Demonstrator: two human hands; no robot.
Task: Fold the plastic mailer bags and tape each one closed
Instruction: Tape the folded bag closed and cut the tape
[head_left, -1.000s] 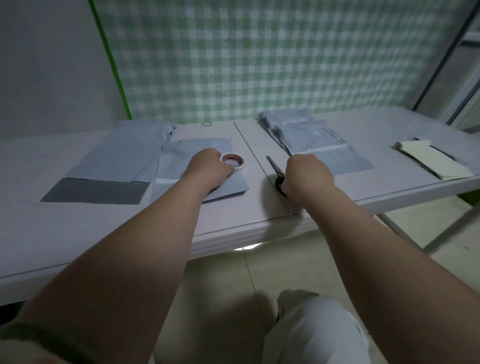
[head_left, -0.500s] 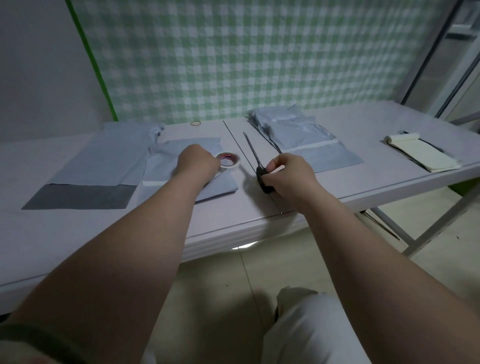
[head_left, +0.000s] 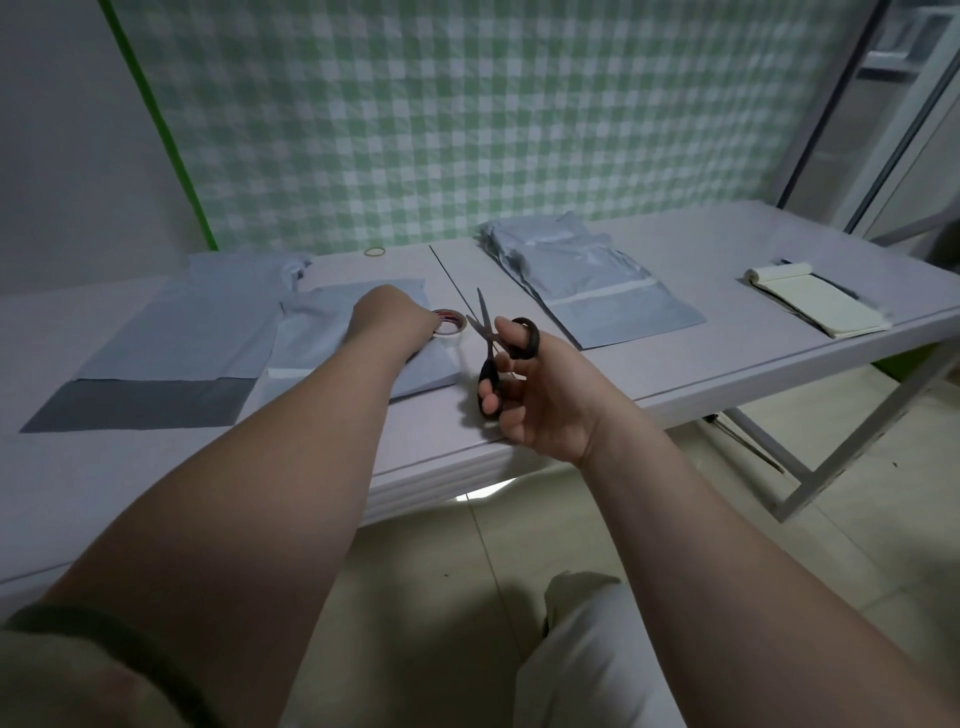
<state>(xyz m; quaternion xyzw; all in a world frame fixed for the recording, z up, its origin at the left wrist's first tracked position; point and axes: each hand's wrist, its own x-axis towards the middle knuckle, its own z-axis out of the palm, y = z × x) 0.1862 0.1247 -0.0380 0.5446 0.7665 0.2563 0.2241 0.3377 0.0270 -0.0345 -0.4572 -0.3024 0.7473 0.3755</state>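
Holding a pair of black-handled scissors (head_left: 491, 358) above the front edge of the worktop (head_left: 727, 249), the right hand (head_left: 540, 395) sits just right of centre in the frame. Its thumb goes through the upper loop and its fingers curl round the lower one. The blades are parted a little and point up toward the back of the worktop.

The left hand (head_left: 392, 325) lies just left of centre, knuckles up, on a folded grey mailer bag (head_left: 322, 338). Its fingertips reach the tape roll (head_left: 451, 325), which stands on the bag's right part, close to the scissor blades. The fingers are hidden behind the back of the hand, so one cannot tell whether they grip the roll or only touch it.

Further left, a larger mailer bag (head_left: 208, 322) lies flat, partly under the folded one, with a dark grey flap at its near end. Right of centre a stack of mailer bags (head_left: 582, 275) rests on the worktop, well apart from both hands; a pale strip runs across the top one.

A yellow rubber band (head_left: 375, 252) lies near the back edge, above the left hand. At the right of the frame an open notepad (head_left: 815, 304) lies flat. A green-and-white checked cloth (head_left: 519, 104) hangs behind the worktop. At the bottom of the frame, a knee in pale trousers (head_left: 597, 649) shows between the forearms.
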